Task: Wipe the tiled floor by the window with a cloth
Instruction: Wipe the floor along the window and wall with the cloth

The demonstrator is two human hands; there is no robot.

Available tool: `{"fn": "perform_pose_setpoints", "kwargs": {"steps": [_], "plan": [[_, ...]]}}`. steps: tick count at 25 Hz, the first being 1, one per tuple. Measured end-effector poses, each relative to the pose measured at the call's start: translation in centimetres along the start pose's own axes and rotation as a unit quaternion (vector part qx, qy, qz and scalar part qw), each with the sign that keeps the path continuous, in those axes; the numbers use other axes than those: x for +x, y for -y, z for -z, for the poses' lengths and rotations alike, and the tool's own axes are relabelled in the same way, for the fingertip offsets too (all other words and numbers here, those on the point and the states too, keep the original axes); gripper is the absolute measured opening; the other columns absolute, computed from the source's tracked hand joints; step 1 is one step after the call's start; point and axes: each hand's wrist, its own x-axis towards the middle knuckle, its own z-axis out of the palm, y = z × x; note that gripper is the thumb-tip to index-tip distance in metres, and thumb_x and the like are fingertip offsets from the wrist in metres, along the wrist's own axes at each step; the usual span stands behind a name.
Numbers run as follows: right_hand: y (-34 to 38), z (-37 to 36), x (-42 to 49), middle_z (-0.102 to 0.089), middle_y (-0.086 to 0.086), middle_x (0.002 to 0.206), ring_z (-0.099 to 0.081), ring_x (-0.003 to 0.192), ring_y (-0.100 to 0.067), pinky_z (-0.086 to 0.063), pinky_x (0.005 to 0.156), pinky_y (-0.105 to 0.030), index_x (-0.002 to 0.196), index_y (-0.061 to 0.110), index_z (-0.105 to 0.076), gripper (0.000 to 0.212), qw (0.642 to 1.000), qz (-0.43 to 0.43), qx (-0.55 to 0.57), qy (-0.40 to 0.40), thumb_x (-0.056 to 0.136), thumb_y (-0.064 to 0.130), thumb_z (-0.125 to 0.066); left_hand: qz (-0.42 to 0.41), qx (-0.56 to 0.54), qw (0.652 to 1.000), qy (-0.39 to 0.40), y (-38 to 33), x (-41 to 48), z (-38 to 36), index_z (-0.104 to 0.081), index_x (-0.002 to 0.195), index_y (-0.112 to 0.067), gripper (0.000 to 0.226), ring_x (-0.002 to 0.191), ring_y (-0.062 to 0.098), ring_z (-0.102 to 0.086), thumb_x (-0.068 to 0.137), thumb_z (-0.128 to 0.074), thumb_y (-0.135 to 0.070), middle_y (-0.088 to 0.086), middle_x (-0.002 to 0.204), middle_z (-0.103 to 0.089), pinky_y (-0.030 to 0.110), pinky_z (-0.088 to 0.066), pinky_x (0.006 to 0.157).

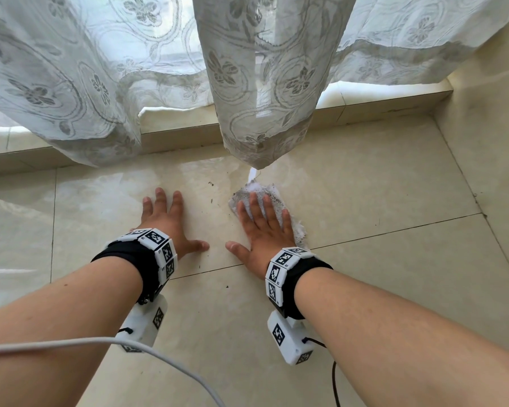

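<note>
Fingers of right hand (262, 227) spread flat on cloth (288, 221); left hand (171, 227) splayed on floor (365, 201).

Bright window daylight, glossy floor (365, 289) glare

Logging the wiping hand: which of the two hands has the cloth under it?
The right hand presses flat on the cloth; the left hand rests on bare tile.
</note>
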Motion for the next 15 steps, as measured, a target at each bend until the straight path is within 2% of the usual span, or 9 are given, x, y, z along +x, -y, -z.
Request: {"fn": "perform_pose_setpoints", "kwargs": {"steps": [6,11,15], "plan": [[-1.9,1.2,0.9,0.056,0.017,0.13,0.055,0.118,-0.006,0.039,0.096,-0.035,0.145,0.037,0.03,0.079,0.998,-0.048,0.028,-0.015,0.093,0.069,-0.021,0.004,-0.007,1.0,-0.002,1.0,0.0,0.1,0.016,0.154,-0.027,0.133,0.149,0.031,0.015,0.066,-0.073,-0.072,0.003,0.161,0.024,0.054,-0.017,0.119],[-4.8,2.6,0.9,0.044,0.011,0.147,0.043,0.132,-0.009,0.027,0.106,-0.041,0.143,0.035,0.032,0.079,0.991,-0.124,0.047,-0.032,0.094,0.067,-0.022,0.016,-0.012,1.0,-0.001,2.2,0.0,-0.3,0.016,0.154,-0.028,0.133,0.149,0.031,0.015,0.065,-0.073,-0.072,0.003,0.161,0.024,0.053,-0.016,0.12],[-7.7,3.8,0.7,0.039,0.008,0.152,0.035,0.14,-0.015,0.021,0.111,-0.044,0.147,0.033,0.026,0.081,0.98,-0.182,0.074,-0.039,0.094,0.067,-0.025,0.025,-0.016,1.0,0.0,3.1,0.1,-0.5,0.017,0.153,-0.029,0.134,0.149,0.03,0.016,0.064,-0.073,-0.073,0.001,0.161,0.025,0.054,-0.017,0.119]]}}
